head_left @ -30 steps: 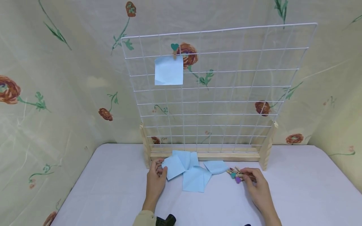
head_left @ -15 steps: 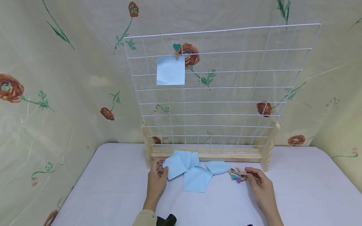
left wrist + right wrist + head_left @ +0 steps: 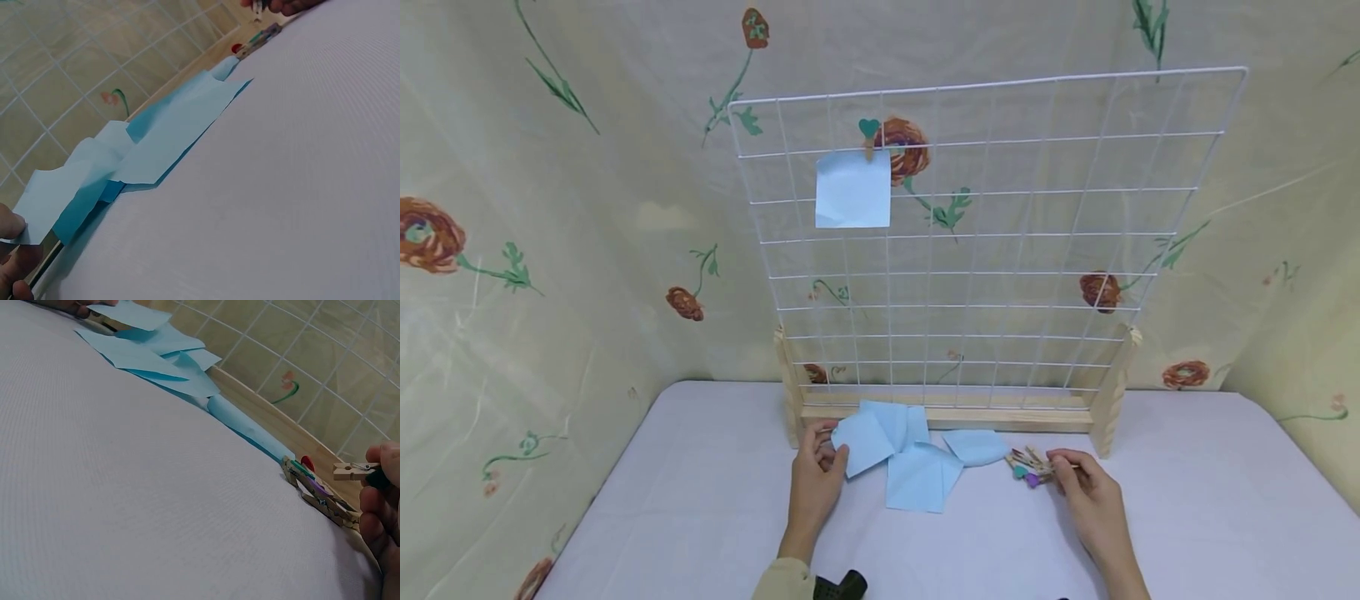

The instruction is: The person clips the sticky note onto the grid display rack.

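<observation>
My left hand (image 3: 817, 483) pinches the corner of a light blue paper square (image 3: 861, 443), thumb on top. Several more blue papers (image 3: 917, 479) lie overlapping to its right. Between thumb and fingers of my right hand (image 3: 1093, 500) is a small wooden clothespin (image 3: 351, 471) with a dark green ornament, seen best in the right wrist view. Just left of that hand, a heap of clothespins (image 3: 1030, 467) with green, purple and red ornaments lies on the table. Higher up, one blue paper (image 3: 853, 190) hangs on the white wire grid (image 3: 1000, 208) from a clothespin with a green heart (image 3: 869, 129).
A wooden stand (image 3: 947, 417) holds the grid upright at the back of the white-covered table (image 3: 692, 500). Behind it hangs a flowered curtain (image 3: 625, 250). A black strap-like device (image 3: 841, 586) sits by the left sleeve (image 3: 784, 579).
My right hand has drawn slightly right, away from the clothespin heap, which now shows more fully. My left hand keeps its grip on the paper. The head view has shifted a little.
</observation>
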